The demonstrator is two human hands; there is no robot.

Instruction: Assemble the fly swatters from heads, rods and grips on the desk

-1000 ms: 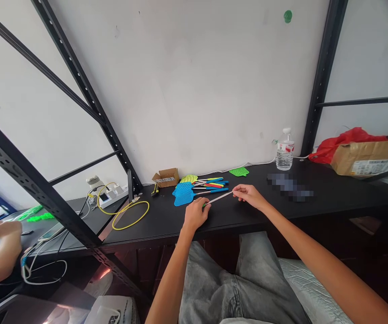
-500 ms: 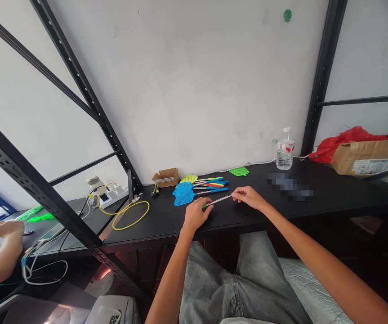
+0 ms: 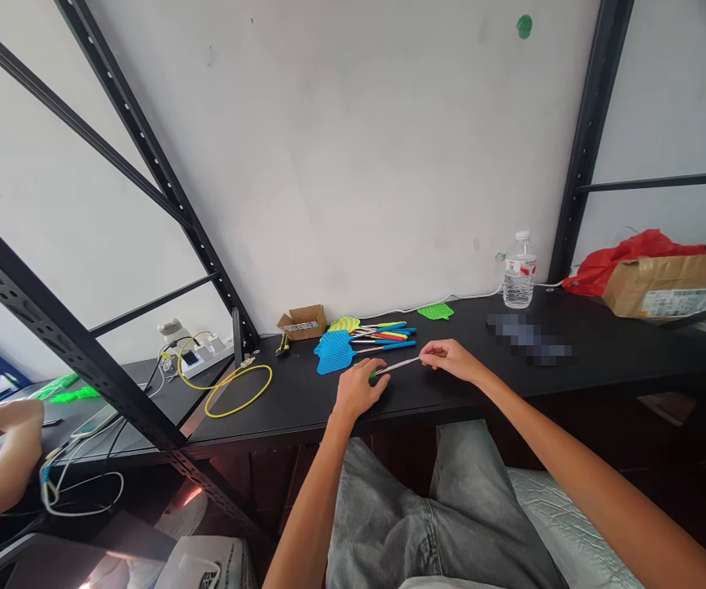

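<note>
A scuffed pale wall (image 3: 389, 164) rises behind a black table (image 3: 622, 352).

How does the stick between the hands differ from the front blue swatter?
The stick runs between the left hand and right hand; the front blue swatter lies on the table. The stick shows green at one end; the swatter's head and handle are blue. Both have thin, pale shafts.

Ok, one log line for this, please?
left hand: at green end of rod; right hand: pinching other end; blue swatters: on table
</note>
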